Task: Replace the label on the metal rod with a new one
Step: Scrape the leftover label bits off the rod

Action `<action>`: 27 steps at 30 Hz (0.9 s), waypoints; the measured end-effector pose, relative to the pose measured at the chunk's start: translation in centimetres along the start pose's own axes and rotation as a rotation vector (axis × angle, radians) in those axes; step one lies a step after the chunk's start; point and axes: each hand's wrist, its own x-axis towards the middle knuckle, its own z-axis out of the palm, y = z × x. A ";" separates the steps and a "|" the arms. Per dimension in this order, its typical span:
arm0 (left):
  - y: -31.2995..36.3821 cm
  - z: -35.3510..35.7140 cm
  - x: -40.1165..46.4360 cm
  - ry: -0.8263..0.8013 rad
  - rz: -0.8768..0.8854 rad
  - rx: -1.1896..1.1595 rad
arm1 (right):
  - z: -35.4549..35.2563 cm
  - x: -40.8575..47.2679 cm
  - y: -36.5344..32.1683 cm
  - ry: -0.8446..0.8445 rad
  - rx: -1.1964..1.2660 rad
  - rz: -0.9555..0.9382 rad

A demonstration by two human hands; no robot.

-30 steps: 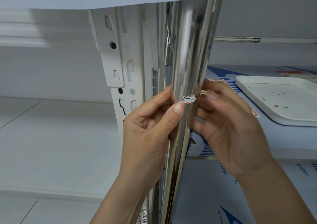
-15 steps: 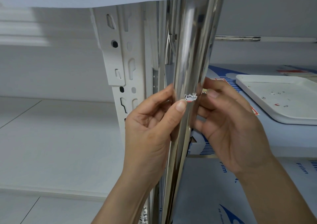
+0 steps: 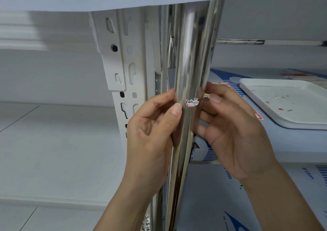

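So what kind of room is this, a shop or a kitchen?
Probably a storeroom or workshop, though I can't be sure. There's a white slotted metal shelving post, a shiny metal rod with a torn label scrap, and a white plastic tray holding peeled bits.

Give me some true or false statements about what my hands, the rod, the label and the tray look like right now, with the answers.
1. A torn label remnant clings to the metal rod. True.
2. The left hand grips the rod, thumb just below the remnant. True.
3. The white tray sits left of the rod. False: it lies to the right, on the shelf.
4. The right hand rests inside the tray. False: its fingers are at the rod, beside the remnant.
5. The tray holds small scraps. True.
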 end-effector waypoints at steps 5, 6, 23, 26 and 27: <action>0.0 -0.1 0.2 0.014 -0.005 0.024 | -0.1 0.0 0.1 -0.002 0.006 -0.001; 0.0 -0.1 0.2 0.013 -0.009 0.023 | -0.1 0.0 0.1 -0.002 0.008 -0.001; 0.2 -0.2 0.1 -0.007 -0.051 -0.010 | 0.0 0.0 0.1 -0.001 -0.023 -0.005; 0.2 -0.3 0.2 -0.031 -0.056 -0.007 | 0.1 0.0 0.1 0.006 -0.035 -0.005; 0.2 -0.3 0.2 -0.039 -0.053 -0.006 | 0.0 0.0 0.1 0.012 -0.042 -0.005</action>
